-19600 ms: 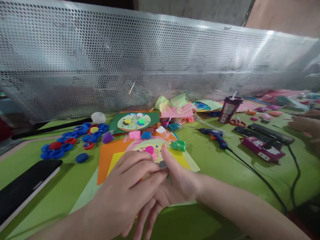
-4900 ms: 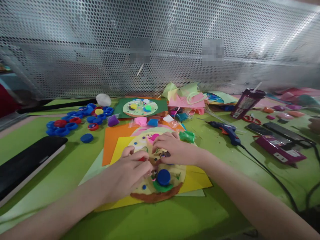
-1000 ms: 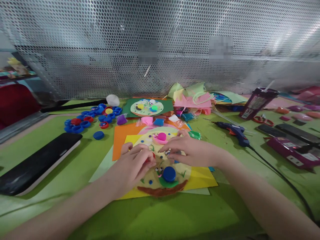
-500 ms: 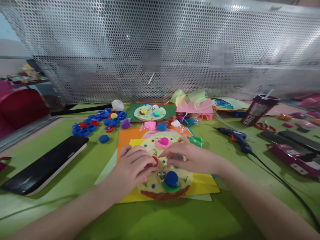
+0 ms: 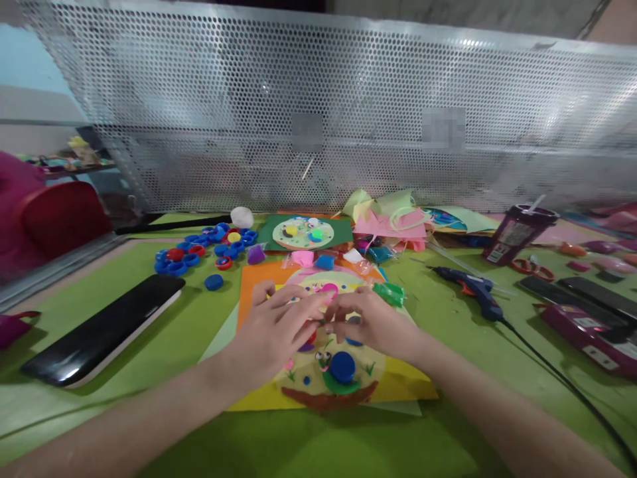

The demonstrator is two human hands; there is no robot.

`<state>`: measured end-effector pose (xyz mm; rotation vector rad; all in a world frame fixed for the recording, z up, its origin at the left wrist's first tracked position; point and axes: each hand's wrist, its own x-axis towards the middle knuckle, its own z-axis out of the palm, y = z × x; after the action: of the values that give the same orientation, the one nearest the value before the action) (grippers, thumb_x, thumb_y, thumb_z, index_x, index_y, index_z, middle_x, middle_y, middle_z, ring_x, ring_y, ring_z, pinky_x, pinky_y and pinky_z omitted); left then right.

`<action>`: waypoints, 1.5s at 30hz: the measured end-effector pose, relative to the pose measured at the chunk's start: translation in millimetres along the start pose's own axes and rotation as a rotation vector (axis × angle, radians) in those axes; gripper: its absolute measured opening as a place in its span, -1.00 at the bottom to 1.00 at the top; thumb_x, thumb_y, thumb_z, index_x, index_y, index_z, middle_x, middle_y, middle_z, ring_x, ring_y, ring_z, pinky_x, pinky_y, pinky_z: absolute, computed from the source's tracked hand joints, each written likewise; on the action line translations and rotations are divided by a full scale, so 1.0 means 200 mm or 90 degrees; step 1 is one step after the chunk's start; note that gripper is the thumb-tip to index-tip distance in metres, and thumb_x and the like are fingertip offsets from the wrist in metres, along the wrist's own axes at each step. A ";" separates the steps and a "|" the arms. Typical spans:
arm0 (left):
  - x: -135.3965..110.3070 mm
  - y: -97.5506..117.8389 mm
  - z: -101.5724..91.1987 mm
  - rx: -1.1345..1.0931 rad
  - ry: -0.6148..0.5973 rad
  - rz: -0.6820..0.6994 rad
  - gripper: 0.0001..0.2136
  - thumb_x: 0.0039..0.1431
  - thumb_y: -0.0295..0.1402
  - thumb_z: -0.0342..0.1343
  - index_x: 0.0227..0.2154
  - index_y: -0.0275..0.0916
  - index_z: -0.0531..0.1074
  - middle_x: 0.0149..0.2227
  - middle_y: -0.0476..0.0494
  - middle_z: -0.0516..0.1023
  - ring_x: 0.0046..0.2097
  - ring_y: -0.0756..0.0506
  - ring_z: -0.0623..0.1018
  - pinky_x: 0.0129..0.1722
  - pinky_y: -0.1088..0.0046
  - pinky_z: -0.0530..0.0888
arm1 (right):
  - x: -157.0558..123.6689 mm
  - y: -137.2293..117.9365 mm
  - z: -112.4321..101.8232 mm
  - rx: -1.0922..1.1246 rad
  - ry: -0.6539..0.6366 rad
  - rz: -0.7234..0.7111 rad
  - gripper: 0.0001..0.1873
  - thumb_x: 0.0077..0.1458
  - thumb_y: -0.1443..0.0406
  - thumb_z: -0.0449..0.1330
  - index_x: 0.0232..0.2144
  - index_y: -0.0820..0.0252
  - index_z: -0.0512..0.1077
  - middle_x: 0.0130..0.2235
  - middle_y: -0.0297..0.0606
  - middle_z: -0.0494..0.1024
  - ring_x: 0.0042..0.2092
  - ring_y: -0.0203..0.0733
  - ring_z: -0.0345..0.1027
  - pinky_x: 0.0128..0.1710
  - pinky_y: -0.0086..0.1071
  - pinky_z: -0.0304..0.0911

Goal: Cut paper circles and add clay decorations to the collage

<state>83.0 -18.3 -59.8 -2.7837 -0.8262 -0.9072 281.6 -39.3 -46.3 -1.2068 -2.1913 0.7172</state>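
Above a round cream craft board (image 5: 318, 382), my left hand (image 5: 279, 325) and my right hand (image 5: 371, 318) meet fingertip to fingertip. Both are closed in a pinch around something tiny that I cannot make out. On the board's lower part sits a snail figure with a blue bottle cap (image 5: 342, 367) for a shell, a green clay body (image 5: 341, 386) and googly eyes (image 5: 322, 360). A pink piece (image 5: 329, 290) shows above my fingers. A red cap (image 5: 311, 336) is partly hidden under my left hand. Yellow paper (image 5: 408, 380) lies under the board.
Blue and red bottle caps (image 5: 184, 257) lie at the left, behind a long black-topped case (image 5: 107, 332). A second decorated board (image 5: 303, 234) and bags of clay (image 5: 391, 293) stand behind. At the right are a glue gun (image 5: 475, 289), scissors (image 5: 532, 267) and a dark tumbler (image 5: 517, 234).
My left fingers have lifted from the red cap and moved right and up. My right fingertips have curled in to meet them. The camera view has tilted slightly upward.
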 end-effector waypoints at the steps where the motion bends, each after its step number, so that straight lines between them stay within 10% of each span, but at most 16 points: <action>1: 0.01 0.01 0.00 -0.008 -0.001 -0.005 -0.63 0.19 -0.52 0.01 0.02 -0.10 0.14 -0.23 -0.02 0.60 -0.11 -0.12 0.50 -0.16 0.24 0.27 | 0.00 0.00 0.00 -0.005 0.000 -0.011 -0.91 0.07 0.35 0.19 -0.47 0.21 0.38 -0.53 -0.41 0.53 -0.45 -0.31 0.36 -0.15 -0.28 0.09; 15: -0.04 0.10 -0.04 -0.557 -0.098 -0.368 -0.38 0.04 -0.40 0.14 0.14 0.00 0.04 -0.17 -0.06 0.61 -0.02 -0.14 0.49 -0.11 0.24 0.50 | -0.02 0.03 -0.01 -0.030 0.027 -0.042 -0.85 -0.02 0.39 0.26 -0.55 0.20 0.36 -0.58 -0.46 0.48 -0.48 -0.35 0.31 -0.20 -0.31 0.08; 26: -0.03 0.11 -0.03 -0.419 -0.194 -0.220 -0.34 0.09 -0.42 0.03 0.22 -0.04 -0.12 0.13 -0.19 0.36 0.14 -0.20 0.34 -0.08 0.21 0.48 | -0.02 -0.01 0.05 -0.108 0.108 -0.068 -0.61 -0.16 0.14 0.35 -0.67 0.21 0.24 -0.62 -0.51 0.33 -0.53 -0.39 0.17 -0.22 -0.30 0.03; 31: -0.01 0.08 -0.04 -0.404 -0.185 -0.234 -0.42 0.13 -0.47 -0.07 0.20 -0.02 -0.08 -0.04 -0.15 0.52 -0.04 -0.15 0.49 -0.44 0.47 0.51 | -0.01 0.01 0.01 -0.102 0.108 -0.046 -0.72 -0.13 0.26 0.35 -0.63 0.22 0.31 -0.56 -0.48 0.43 -0.48 -0.37 0.24 -0.16 -0.27 -0.01; 36: -0.03 0.10 -0.02 -0.158 -0.160 -0.034 -0.37 0.10 -0.56 -0.14 0.22 -0.14 -0.18 -0.01 -0.25 0.46 0.03 -0.21 0.40 -0.03 0.05 0.32 | -0.01 -0.01 0.01 -0.269 0.088 -0.080 -0.75 -0.09 0.19 0.28 -0.63 0.21 0.37 -0.57 -0.36 0.45 -0.40 -0.23 0.29 -0.06 -0.11 -0.10; 45: -0.05 0.16 0.01 0.063 -0.091 0.152 -0.28 0.11 -0.59 -0.15 0.24 -0.35 -0.45 -0.19 -0.23 0.59 -0.05 -0.29 0.42 -0.09 0.03 0.17 | -0.02 -0.05 0.04 -0.378 0.111 -0.083 -0.83 -0.09 0.22 0.16 -0.62 0.16 0.37 -0.59 -0.35 0.46 -0.35 -0.14 0.29 -0.02 0.00 -0.22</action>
<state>94.9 -50.3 -65.5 -2.8060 -0.5222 -0.6179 273.0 -48.9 -46.6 -1.3168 -2.3778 -0.1118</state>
